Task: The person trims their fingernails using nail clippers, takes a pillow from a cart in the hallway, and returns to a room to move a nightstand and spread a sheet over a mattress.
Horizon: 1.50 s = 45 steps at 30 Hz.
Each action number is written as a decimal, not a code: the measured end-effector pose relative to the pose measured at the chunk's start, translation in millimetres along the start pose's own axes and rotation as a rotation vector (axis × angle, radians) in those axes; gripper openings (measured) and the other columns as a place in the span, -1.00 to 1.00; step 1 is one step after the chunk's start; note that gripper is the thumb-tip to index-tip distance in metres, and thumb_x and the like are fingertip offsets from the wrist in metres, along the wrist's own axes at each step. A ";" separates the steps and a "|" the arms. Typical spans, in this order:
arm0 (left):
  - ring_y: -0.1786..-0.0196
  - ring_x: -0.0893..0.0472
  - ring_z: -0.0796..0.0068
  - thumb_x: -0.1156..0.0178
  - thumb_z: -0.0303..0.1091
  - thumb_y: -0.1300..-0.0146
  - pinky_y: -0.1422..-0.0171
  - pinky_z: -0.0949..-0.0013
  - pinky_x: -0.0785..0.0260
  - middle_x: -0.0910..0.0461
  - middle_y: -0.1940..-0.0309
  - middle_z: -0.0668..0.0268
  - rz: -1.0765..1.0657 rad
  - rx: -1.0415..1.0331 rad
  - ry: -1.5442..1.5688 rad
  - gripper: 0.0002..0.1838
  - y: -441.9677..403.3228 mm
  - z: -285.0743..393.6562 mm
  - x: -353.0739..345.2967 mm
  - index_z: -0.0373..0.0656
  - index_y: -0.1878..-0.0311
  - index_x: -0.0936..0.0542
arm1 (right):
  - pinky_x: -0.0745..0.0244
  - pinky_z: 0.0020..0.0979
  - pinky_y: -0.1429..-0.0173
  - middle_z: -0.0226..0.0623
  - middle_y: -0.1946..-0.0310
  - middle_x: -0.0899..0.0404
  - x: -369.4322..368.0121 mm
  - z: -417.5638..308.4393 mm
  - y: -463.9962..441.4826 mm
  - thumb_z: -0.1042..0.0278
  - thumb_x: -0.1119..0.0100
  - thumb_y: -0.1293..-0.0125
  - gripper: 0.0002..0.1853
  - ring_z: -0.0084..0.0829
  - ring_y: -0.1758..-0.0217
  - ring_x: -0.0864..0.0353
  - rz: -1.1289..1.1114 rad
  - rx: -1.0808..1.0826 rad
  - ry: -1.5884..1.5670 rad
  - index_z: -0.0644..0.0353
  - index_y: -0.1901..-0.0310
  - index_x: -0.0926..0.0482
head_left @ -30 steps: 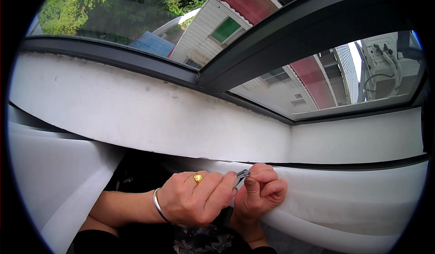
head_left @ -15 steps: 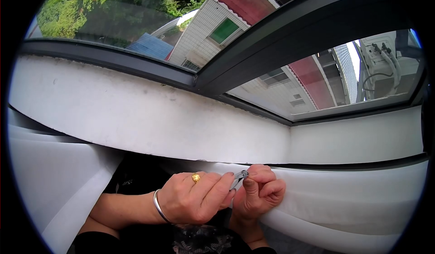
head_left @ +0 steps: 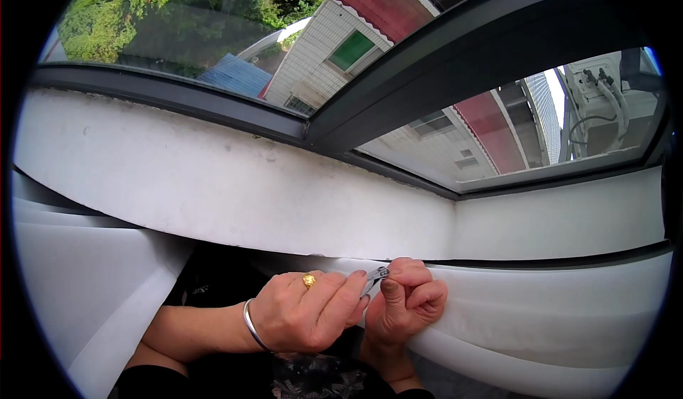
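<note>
Silver nail clippers [head_left: 373,281] are pinched in my left hand [head_left: 302,314], between the thumb and fingers. That hand wears a yellow ring and a silver bangle, its back turned up. Close against the clippers' tip is my right hand [head_left: 405,303], its fingers curled in and its thumb bent beside the jaws. The jaws meet the fingertips there, but which nail lies between them is too small to make out. Both hands are held together in front of my dark, patterned clothing [head_left: 316,378].
A white window sill [head_left: 235,178] runs just beyond my hands, below dark window frames [head_left: 334,125]. White curtain fabric hangs at the left [head_left: 85,278] and right [head_left: 541,314]. Through the glass are trees, buildings and an outdoor unit with pipes [head_left: 605,100].
</note>
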<state>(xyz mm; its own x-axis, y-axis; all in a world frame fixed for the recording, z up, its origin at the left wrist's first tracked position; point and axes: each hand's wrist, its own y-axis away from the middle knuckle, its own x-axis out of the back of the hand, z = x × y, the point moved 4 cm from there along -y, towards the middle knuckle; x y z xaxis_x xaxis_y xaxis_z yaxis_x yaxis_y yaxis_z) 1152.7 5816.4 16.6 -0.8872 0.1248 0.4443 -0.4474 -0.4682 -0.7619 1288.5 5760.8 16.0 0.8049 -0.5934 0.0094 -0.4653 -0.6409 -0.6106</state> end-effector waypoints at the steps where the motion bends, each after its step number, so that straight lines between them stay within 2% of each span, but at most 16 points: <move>1: 0.68 -0.47 0.53 -0.15 -0.40 -0.01 0.66 0.58 -0.26 -0.50 0.61 0.28 0.004 -0.001 0.009 -0.79 0.1 -0.1 -0.6 -0.35 0.32 -0.51 | -0.32 -0.40 0.36 -0.24 0.54 -0.49 0.0 0.0 -0.2 0.74 -0.21 0.08 -0.59 -0.41 0.52 -0.37 0.000 0.000 -0.001 0.11 0.53 -0.13; 30: 0.64 -0.48 0.48 -0.17 -0.52 0.06 0.63 0.54 -0.30 -0.50 0.57 0.23 -0.049 0.002 0.026 -0.77 2.2 0.2 -2.0 -0.41 0.29 -0.48 | -0.34 -0.43 0.36 -0.22 0.54 -0.49 0.5 -0.2 -0.6 0.76 -0.22 0.09 -0.59 -0.41 0.50 -0.39 -0.030 -0.042 -0.001 0.12 0.56 -0.14; 36: 0.65 -0.46 0.50 -0.16 -0.54 0.08 0.65 0.55 -0.25 -0.49 0.57 0.23 -0.069 -0.007 0.044 -0.76 3.3 -1.4 -0.3 -0.40 0.27 -0.48 | -0.33 -0.42 0.38 -0.22 0.54 -0.50 2.7 0.6 0.4 0.75 -0.23 0.09 -0.58 -0.41 0.50 -0.40 -0.066 -0.049 0.021 0.11 0.58 -0.14; 43: 0.65 -0.46 0.52 -0.18 -0.51 0.09 0.66 0.56 -0.19 -0.50 0.56 0.26 0.017 -0.001 0.012 -0.74 2.5 -1.5 -1.0 -0.36 0.26 -0.48 | -0.33 -0.42 0.39 -0.22 0.54 -0.50 1.0 -1.1 -1.9 0.74 -0.23 0.09 -0.58 -0.41 0.50 -0.38 -0.048 -0.035 -0.023 0.11 0.58 -0.13; 45: 0.65 -0.46 0.53 -0.18 -0.51 0.09 0.66 0.56 -0.18 -0.50 0.56 0.26 0.019 -0.002 0.001 -0.73 2.8 -0.7 -2.2 -0.36 0.26 -0.49 | -0.24 -0.43 0.36 -0.36 0.61 -0.41 -0.2 -1.9 -1.7 0.60 -0.27 0.04 -0.59 -0.48 0.52 -0.27 -0.031 -0.073 0.019 0.08 0.57 -0.13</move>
<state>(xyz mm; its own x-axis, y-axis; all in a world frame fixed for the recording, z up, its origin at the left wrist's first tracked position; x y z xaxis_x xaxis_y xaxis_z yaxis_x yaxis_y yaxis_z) 1153.3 5815.5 13.2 -0.8958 0.1165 0.4289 -0.4303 -0.4686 -0.7715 1288.5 5761.1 18.5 0.8127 -0.5811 0.0431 -0.4662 -0.6929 -0.5500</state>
